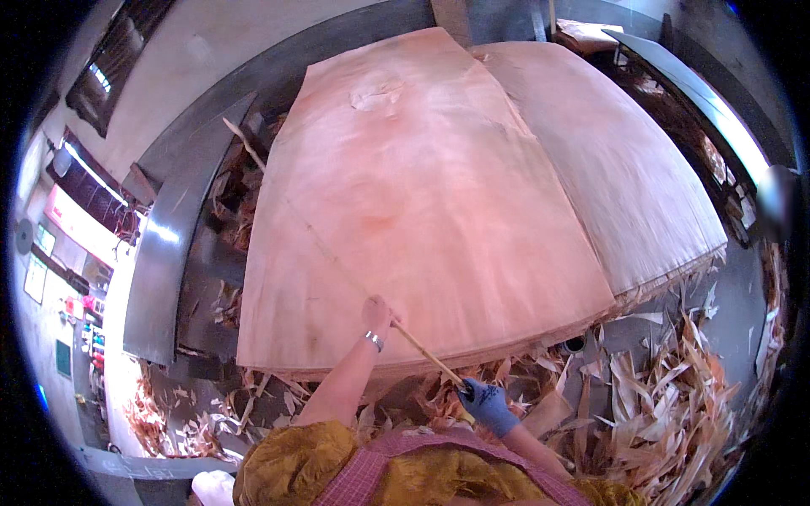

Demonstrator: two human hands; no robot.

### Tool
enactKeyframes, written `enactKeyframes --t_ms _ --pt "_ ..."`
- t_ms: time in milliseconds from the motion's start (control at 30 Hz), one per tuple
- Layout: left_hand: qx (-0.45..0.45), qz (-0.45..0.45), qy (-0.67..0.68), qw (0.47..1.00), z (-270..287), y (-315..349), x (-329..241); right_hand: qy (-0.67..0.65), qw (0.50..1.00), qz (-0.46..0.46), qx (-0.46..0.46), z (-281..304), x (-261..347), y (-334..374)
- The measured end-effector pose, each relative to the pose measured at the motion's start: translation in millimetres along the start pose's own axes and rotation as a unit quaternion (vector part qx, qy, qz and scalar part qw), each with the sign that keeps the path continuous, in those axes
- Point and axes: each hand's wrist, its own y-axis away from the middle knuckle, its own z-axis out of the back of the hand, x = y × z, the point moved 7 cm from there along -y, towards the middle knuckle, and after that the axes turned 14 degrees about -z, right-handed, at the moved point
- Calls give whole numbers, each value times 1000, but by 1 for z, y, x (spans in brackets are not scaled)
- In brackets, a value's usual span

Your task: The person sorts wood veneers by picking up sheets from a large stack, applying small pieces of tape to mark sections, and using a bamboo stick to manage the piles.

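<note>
A long, thin wooden pole [429, 356] runs slantwise from near my body up over a large stack of thin wood veneer sheets [413, 219]. My left hand [377, 314], bare with a metal-band watch [374, 341] at the wrist, is closed round the pole above the stack's near left part. My right hand [488, 405], in a blue glove, grips the pole's dark near end just off the stack's front edge. Beyond my left hand the pole looks faint against the pinkish sheet; its far tip [232, 126] sticks out past the left edge. A torn patch [375, 97] marks the top sheet.
A paler second veneer stack [624, 169] adjoins on the right. Torn veneer scraps [666, 405] heap on the floor at the lower right, with more along the front. A grey metal panel [164, 261] stands at the left, and another long panel [692, 84] at the far right.
</note>
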Motion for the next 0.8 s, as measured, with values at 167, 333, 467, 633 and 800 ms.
enactKeyframes --t_ms 167,333,467,633,800 --pt "12 -59 6 998 21 -23 -20 -39 999 -6 1 -18 44 -6" --pt "72 -46 13 996 94 -12 -47 -36 999 -24 16 -54 98 -22" --pt "103 -37 7 994 231 -5 -3 -90 995 -42 21 -93 161 -35" --pt "66 -63 -28 995 455 27 80 -65 986 -21 -152 -127 238 -42" --pt "-32 75 -67 994 639 87 112 8 983 -42 -179 -180 309 -74"
